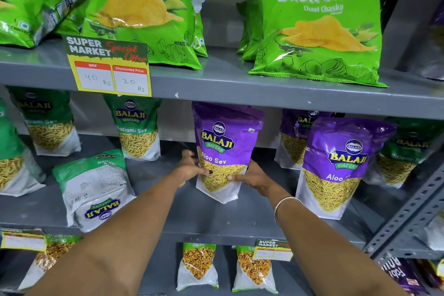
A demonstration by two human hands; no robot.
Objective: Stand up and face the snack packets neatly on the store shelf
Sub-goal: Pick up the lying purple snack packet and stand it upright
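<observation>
A purple Aloo Sev packet (222, 142) stands upright, label forward, on the middle grey shelf (204, 214). My left hand (189, 168) grips its lower left edge and my right hand (252, 175) grips its lower right edge. A second purple Aloo Sev packet (336, 166) stands to the right, with a third one (294, 137) behind it. Green Ratlami Sev packets (137, 127) stand further left. One green packet (96, 187) lies upside down with its back showing at the front left.
Green Crunchem chip bags (319, 29) sit on the upper shelf, beside a yellow price tag (108, 67) on its edge. The lower shelf holds small Garam packets (198, 267) and another tag (272, 249). A perforated metal upright (408, 218) stands on the right.
</observation>
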